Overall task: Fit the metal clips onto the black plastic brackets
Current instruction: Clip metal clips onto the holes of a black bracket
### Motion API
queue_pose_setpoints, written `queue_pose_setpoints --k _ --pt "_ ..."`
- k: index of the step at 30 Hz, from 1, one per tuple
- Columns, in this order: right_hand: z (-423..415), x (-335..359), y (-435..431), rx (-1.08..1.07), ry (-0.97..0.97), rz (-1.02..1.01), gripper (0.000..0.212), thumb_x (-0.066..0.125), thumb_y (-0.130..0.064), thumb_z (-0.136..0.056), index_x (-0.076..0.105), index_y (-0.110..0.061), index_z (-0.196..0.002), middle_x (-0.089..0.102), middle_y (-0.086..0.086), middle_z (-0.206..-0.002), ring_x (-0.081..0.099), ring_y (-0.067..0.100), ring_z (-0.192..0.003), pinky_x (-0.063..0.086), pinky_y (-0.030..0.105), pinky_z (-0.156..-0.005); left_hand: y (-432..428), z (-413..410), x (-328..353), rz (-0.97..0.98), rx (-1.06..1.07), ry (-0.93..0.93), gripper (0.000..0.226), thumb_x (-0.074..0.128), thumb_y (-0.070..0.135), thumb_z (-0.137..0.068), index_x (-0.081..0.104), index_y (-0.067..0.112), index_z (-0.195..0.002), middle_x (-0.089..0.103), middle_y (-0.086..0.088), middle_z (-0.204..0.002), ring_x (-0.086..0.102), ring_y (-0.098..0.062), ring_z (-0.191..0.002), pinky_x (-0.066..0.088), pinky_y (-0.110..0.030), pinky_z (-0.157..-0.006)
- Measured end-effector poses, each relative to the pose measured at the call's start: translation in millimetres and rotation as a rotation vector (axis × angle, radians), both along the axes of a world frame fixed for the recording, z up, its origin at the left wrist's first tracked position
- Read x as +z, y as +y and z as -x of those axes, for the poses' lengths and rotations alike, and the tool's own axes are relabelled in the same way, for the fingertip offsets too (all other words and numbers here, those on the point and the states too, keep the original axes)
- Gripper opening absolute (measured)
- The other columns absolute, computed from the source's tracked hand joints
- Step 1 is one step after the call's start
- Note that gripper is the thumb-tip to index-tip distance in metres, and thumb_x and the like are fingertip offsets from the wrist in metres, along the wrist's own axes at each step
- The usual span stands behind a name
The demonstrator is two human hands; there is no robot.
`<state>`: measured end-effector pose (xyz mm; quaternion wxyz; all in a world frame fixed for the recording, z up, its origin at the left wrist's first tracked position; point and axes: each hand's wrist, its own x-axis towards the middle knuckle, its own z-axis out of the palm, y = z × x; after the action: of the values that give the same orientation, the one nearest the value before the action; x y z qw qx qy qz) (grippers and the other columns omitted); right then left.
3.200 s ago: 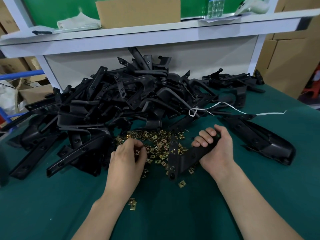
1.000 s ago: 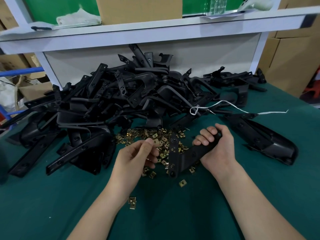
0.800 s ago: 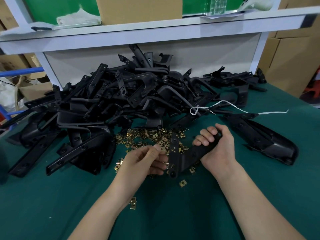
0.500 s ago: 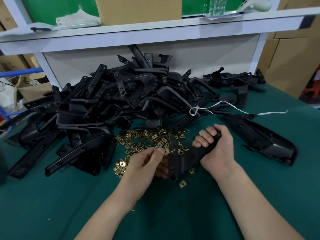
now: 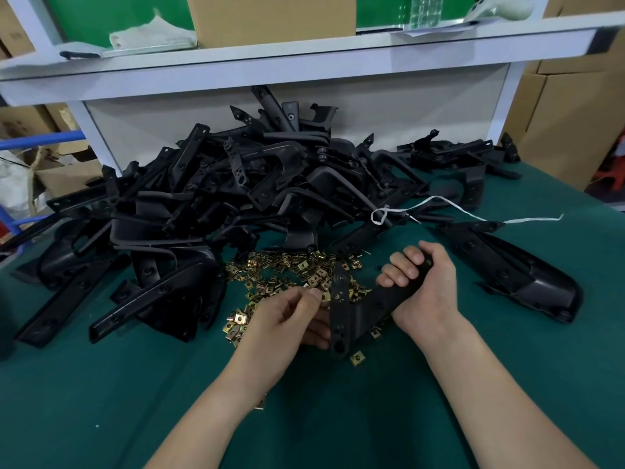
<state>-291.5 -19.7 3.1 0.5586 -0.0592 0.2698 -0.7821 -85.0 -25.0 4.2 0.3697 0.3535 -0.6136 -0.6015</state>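
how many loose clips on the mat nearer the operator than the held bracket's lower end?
2. One stray clip just below the lower end of the held bracket; a second clip peeking out beside the left forearm. More may be hidden under that arm.

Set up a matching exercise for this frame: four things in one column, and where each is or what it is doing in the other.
1 right hand
2 clips
3 string
4 box

A on the shelf
B heaped loose on the table
C gripping a bracket
D trailing off the bracket pile

Pairs: 1-C, 2-B, 3-D, 4-A
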Motion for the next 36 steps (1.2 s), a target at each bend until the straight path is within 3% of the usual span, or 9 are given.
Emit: queue_pose_setpoints --k 19,24,27,32,36 --pt "-3.7 4.8 3.1 -0.051 0.01 -0.033 0.038 0.048 -0.031 -0.088 0.038 -0.023 -0.052 0.026 -0.007 -0.051 0.025 0.012 -0.043 0.031 0.025 -0.042 4.5 0.1 0.9 0.058 -0.015 -0.027 0.031 0.05 0.027 -0.103 0.068 0.002 -0.098 0.072 -0.003 -0.081 0.065 -0.015 -0.071 0.056 -0.025 -0.065" --pt "-5.9 6.5 4.9 -0.097 0.016 -0.059 0.038 0.046 -0.03 -0.088 0.039 -0.023 -0.052 0.027 -0.007 -0.05 0.026 0.012 -0.042 0.032 0.025 -0.042 10.0 3.8 2.0 0.106 0.025 -0.053 0.034 0.048 0.032 -0.103 0.068 0.006 -0.095 0.069 -0.016 -0.084 0.064 -0.019 -0.07 0.057 -0.029 -0.066" --pt "-8.3 9.7 6.1 -0.134 0.028 -0.074 0.039 0.046 -0.03 -0.089 0.039 -0.023 -0.051 0.028 -0.007 -0.049 0.026 0.012 -0.041 0.032 0.024 -0.042 15.7 7.6 1.4 0.192 0.101 -0.116 0.031 0.046 0.036 -0.104 0.07 0.021 -0.093 0.071 -0.003 -0.081 0.064 -0.015 -0.074 0.052 -0.02 -0.066" --pt "-13.3 15.9 8.8 -0.155 0.084 -0.053 0.039 0.045 -0.03 -0.09 0.039 -0.023 -0.052 0.028 -0.006 -0.05 0.026 0.013 -0.042 0.032 0.025 -0.042 30.0 22.8 0.4 0.123 0.111 -0.115 0.026 0.041 0.034 -0.107 0.063 0.031 -0.092 0.064 0.016 -0.081 0.058 0.003 -0.078 0.042 -0.007 -0.068" --pt "-17.3 18.7 9.7 -0.159 0.114 -0.048 0.039 0.045 -0.031 -0.091 0.038 -0.022 -0.053 0.028 -0.005 -0.05 0.026 0.013 -0.042 0.033 0.025 -0.042 29.7 22.9 3.0 0.015 0.134 -0.1 0.026 0.037 0.038 -0.104 0.062 0.036 -0.106 0.065 0.021 -0.102 0.056 0.009 -0.096 0.04 -0.015 -0.081"
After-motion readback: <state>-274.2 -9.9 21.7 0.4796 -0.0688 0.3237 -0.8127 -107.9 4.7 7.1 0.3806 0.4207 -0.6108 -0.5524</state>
